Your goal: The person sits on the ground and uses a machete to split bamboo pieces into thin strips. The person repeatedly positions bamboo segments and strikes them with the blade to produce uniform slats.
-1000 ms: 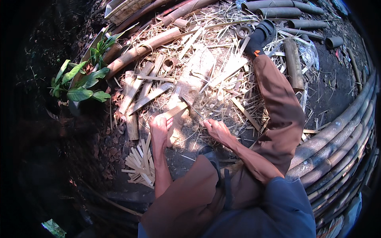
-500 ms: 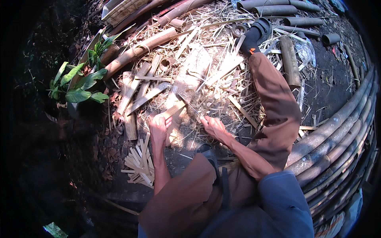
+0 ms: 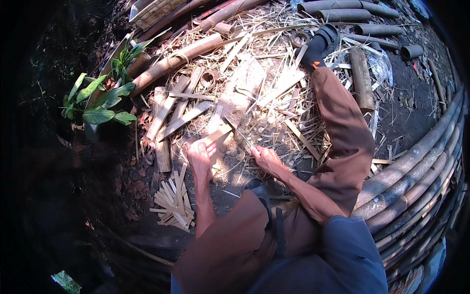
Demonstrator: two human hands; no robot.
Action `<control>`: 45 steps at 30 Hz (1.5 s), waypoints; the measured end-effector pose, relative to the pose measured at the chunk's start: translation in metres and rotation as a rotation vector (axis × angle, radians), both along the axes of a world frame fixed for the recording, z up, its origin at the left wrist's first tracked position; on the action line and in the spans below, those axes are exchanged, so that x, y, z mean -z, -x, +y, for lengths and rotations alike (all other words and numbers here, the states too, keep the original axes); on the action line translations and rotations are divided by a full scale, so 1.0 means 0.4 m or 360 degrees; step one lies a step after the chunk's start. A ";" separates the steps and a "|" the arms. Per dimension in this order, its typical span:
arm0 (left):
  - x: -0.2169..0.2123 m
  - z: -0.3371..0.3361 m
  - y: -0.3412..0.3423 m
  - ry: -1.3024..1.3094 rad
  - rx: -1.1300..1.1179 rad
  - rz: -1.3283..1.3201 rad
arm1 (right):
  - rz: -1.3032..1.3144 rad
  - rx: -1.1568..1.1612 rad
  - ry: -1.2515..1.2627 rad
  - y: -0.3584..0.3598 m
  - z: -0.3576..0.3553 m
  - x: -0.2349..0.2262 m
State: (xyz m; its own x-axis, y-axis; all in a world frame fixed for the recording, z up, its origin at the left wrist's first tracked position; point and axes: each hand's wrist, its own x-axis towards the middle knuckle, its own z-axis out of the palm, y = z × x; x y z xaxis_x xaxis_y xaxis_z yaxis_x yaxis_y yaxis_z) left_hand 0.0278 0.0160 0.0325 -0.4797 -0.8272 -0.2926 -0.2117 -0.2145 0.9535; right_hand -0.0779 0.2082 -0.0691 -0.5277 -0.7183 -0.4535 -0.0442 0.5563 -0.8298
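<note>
**Both hands have closed in on the bamboo slat**

The left hand [image 3: 199, 156] now sits higher on the ground than it did a second ago, its fingers curled and pinching the near end of a pale, flat split-bamboo slat [image 3: 215, 134] that runs up and away toward the sunlit litter. The right hand [image 3: 267, 159] has drifted left and up over the same second, so the two hands stand closer together; its grip is pressed shut around a thin dark blade or stick [image 3: 238, 131], whose tip reaches to just beside the slat. Whether tip and slat touch cannot be told. Judging by this, the work on the slat looks to be in progress rather than being set up.

The slat lies on the ground between the hands, amid straw-coloured shavings [image 3: 274, 93]. A small heap of short cut bamboo strips [image 3: 174, 203] lies just below the left hand, unmoved. The brown-trousered right leg [image 3: 342, 132] stretches out beside round bamboo poles [image 3: 416, 161]; a green leafy plant [image 3: 100, 100] stands well apart to the left.
</note>
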 end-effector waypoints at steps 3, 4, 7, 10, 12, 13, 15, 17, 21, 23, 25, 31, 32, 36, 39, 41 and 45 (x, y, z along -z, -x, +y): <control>-0.006 -0.013 -0.023 0.0015 -0.0071 -0.0069 | 0.0271 -0.0193 -0.0028 -0.042 -0.008 -0.052; -0.006 -0.002 -0.028 0.0014 -0.0066 -0.0079 | 0.0258 -0.0098 -0.0058 -0.033 0.001 -0.007; 0.064 -0.022 -0.129 -0.0058 -0.0038 0.0101 | 0.0167 -0.0239 -0.0244 -0.028 -0.020 0.010; 0.023 0.035 -0.159 -0.0085 -0.0266 0.0251 | 0.0085 -0.0078 -0.0260 -0.020 -0.020 0.043; 0.027 0.030 -0.261 -0.0059 -0.0642 0.0485 | 0.0003 -0.0001 -0.0101 -0.028 -0.013 0.018; 0.053 0.027 -0.331 -0.0061 -0.0796 0.0668 | -0.0012 -0.0009 -0.0173 -0.029 -0.017 0.022; 0.111 0.027 -0.531 -0.0184 -0.1234 0.0850 | 0.0113 -0.0049 -0.0217 -0.047 -0.023 0.040; 0.156 0.055 -0.729 -0.0154 -0.1464 0.0848 | 0.0109 -0.0082 -0.0208 -0.076 -0.027 0.030; 0.233 0.105 -0.812 0.0141 -0.1738 -0.0892 | 0.0045 -0.0122 -0.0180 -0.052 -0.008 0.053; 0.257 0.081 -0.775 0.0636 -0.1399 -0.1119 | 0.0030 -0.0079 -0.0107 -0.069 -0.012 0.056; 0.266 0.022 -0.563 0.0654 -0.0933 -0.0820 | -0.0148 0.0076 -0.0062 -0.021 0.007 0.103; 0.283 -0.052 -0.230 0.1463 0.0130 -0.1061 | -0.0809 0.0303 0.0072 -0.076 0.023 0.076; 0.315 -0.052 -0.211 0.1374 0.0184 -0.1005 | -0.0560 0.0262 0.0061 -0.068 0.030 0.090; 0.367 -0.066 -0.192 0.1436 0.0412 -0.1395 | -0.0249 0.0234 -0.0012 -0.078 0.028 0.082; 0.383 -0.069 -0.233 0.1287 0.0515 -0.0695 | -0.0176 0.0199 -0.0013 -0.084 0.022 0.075; 0.381 -0.068 -0.254 0.0203 0.0312 -0.0443 | -0.0074 0.0199 0.0138 -0.096 0.018 0.095; 0.294 0.007 -0.185 -0.0599 -0.0004 0.0204 | -0.0188 0.0215 0.0059 -0.087 0.027 0.111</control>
